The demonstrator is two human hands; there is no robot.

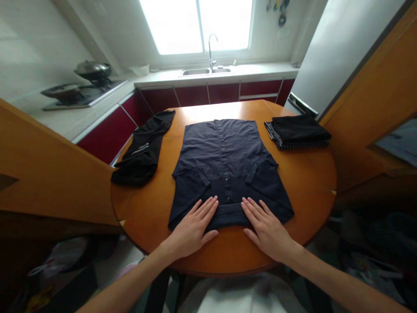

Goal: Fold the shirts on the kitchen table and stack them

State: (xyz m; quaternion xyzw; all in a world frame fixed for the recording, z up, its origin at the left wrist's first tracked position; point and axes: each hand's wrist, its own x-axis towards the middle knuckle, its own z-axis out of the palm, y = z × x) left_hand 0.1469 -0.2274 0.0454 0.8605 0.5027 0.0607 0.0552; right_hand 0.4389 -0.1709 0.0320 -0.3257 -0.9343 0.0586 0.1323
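Note:
A dark navy button-up shirt (224, 152) lies spread on the round wooden table, its collar end toward me and both short sleeves folded inward over the front. My left hand (197, 224) rests flat on the collar's left side, fingers stretched out. On the right side of the collar, my right hand (263, 226) lies flat too, its fingers extended. Both thumbs point inward near the shirt's near edge. Neither hand grips the cloth.
The wooden table (228, 256) carries a black garment with white stripes (143, 148) at left and a stack of folded dark clothes (298, 130) at right. Beyond are a counter with a sink (195, 71), a stove with pans (87, 93) and a fridge (345, 48).

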